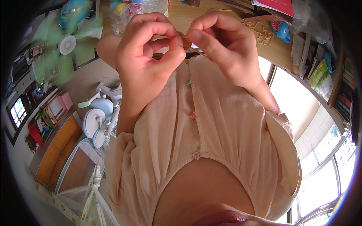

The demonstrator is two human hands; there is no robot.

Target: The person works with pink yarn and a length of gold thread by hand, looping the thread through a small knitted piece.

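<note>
Between my two hands, above my lap and near the table edge, is a small orange-brown yarn piece (185,43). My left hand (151,50) pinches its left side between thumb and forefinger. The thumb and forefinger of my right hand (226,46) close at its right side; the exact grip is partly hidden. A thin strand of yarn (198,51) runs from the piece beneath my right thumb. Loose orange yarn (261,34) lies tangled on the wooden table (181,17), to the right of my right hand.
A spinning green fan (67,44) stands at left, near a globe (73,12). Clear plastic bags (135,11) with colourful contents lie at the table's back. At right are a blue shark toy (281,31), a red booklet (275,6) and books. A white-and-blue chair (97,121) stands lower left.
</note>
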